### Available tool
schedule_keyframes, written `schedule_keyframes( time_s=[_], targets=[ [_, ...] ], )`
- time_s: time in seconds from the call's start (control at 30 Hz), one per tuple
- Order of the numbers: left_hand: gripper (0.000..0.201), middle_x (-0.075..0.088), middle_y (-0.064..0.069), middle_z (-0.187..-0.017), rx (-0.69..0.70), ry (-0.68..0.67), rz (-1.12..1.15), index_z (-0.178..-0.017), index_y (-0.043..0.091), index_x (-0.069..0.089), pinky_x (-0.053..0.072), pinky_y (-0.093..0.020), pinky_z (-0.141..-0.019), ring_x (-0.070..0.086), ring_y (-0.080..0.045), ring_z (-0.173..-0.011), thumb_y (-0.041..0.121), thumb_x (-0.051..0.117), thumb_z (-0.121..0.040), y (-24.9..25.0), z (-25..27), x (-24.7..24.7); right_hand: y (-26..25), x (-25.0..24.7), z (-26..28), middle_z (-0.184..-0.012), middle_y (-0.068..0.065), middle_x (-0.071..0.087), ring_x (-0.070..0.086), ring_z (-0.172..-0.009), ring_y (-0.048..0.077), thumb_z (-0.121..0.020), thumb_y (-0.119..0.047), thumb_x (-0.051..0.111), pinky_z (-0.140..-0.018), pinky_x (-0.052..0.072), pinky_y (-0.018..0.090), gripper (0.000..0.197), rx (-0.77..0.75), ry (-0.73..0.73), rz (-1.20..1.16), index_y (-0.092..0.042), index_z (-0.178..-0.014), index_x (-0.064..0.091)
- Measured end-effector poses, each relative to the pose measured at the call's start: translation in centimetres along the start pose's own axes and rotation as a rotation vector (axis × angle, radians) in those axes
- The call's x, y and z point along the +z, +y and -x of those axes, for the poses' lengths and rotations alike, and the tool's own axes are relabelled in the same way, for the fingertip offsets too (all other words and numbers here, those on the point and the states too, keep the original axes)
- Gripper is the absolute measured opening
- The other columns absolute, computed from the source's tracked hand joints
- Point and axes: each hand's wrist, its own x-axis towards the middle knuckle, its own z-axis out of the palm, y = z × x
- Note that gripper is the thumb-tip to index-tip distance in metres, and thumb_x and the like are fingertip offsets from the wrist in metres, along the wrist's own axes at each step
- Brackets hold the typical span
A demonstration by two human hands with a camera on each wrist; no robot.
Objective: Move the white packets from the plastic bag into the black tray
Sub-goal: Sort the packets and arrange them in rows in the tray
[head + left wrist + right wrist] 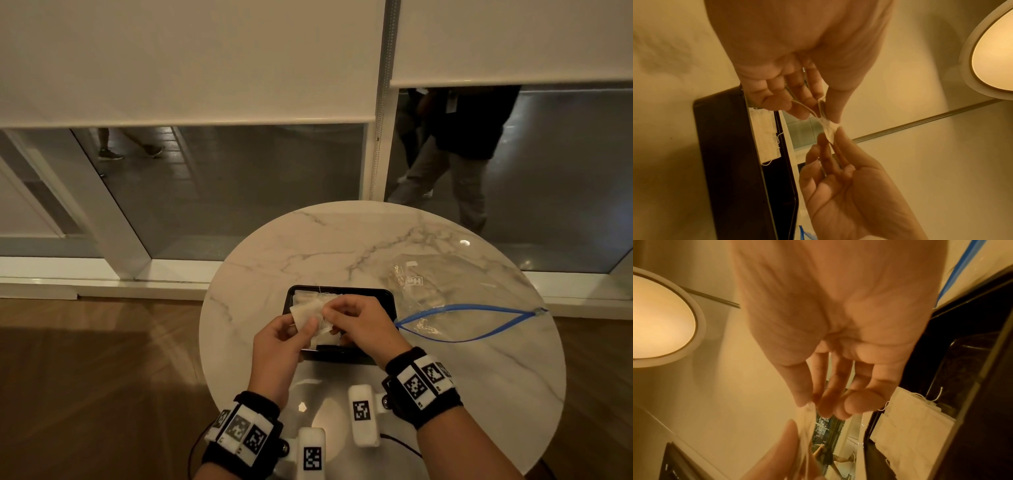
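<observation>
Hands, left hand [279,337] and right hand [359,325], both pinched white packets [310,313] above the black tray [388,298].

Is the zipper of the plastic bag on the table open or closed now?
Open. In the head view the blue zipper of the plastic bag spreads into a wide loop, its two strips clearly apart, on the marble table.
</observation>
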Motion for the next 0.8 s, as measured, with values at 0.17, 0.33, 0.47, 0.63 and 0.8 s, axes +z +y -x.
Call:
schedule_keyframes(
  time_s=[0.17,0.33,0.47,0.63,0.8],
  targets=[
    [0.018,0.076,0.006,-0.075,0.032,-0.056,0.034,-0.105,0.011,0.072,0.048,-0.012,-0.052,0.067,0.002,-0.063,0.011,0.075,-0.087,0.4,0.6,1.0,-0.1,-0.8,0.5,-0.076,0.000,0.072,0.065,-0.069,0.011,-0.090,-0.019,0.073,-0.063,0.055,0.028,0.004,-0.010,-0.009,-0.041,-0.015,-0.090,0.074],
    [0.032,0.073,0.008,-0.101,0.116,0.013,-0.320,-0.110,0.029,0.068,0.055,-0.023,-0.077,0.068,-0.013,-0.099,0.047,0.075,-0.085,-1.1,-0.5,-0.1,0.1,-1.5,0.4,-0.084,-0.002,0.074,0.071,-0.082,0.014,-0.091,-0.022,0.072,-0.078,0.061,0.040,0.005,-0.155,0.241,0.009,-0.022,-0.086,0.073],
    [0.048,0.054,0.016,-0.127,0.375,0.005,-1.255,-0.121,0.039,0.060,0.045,-0.035,-0.100,0.047,-0.010,-0.121,0.071,0.051,-0.086,-2.5,-1.5,-2.0,0.8,-2.1,-0.3,-0.082,-0.007,0.071,0.069,-0.082,0.010,-0.092,-0.023,0.070,-0.077,0.061,0.037,0.007,-0.253,0.404,0.088,-0.023,-0.085,0.069],
    [0.046,0.035,0.004,-0.153,0.296,-0.122,-1.449,-0.126,0.043,0.059,0.030,-0.045,-0.111,0.023,-0.021,-0.142,0.069,0.037,-0.095,-2.7,-2.0,-1.8,2.0,-1.9,-0.7,-0.091,-0.001,0.070,0.070,-0.085,0.015,-0.096,-0.018,0.063,-0.070,0.063,0.035,0.008,-0.110,0.285,0.123,-0.021,-0.089,0.064],
    [0.050,0.006,0.002,-0.168,0.180,-0.285,-1.506,-0.131,0.053,0.055,0.016,-0.057,-0.118,-0.002,-0.038,-0.151,0.071,0.023,-0.097,-3.6,-2.4,-0.5,3.9,-1.3,-1.4,-0.081,-0.002,0.068,0.067,-0.073,0.018,-0.096,-0.020,0.062,-0.065,0.062,0.038,0.014,-0.051,0.251,0.289,-0.028,-0.084,0.060]
  ],
)
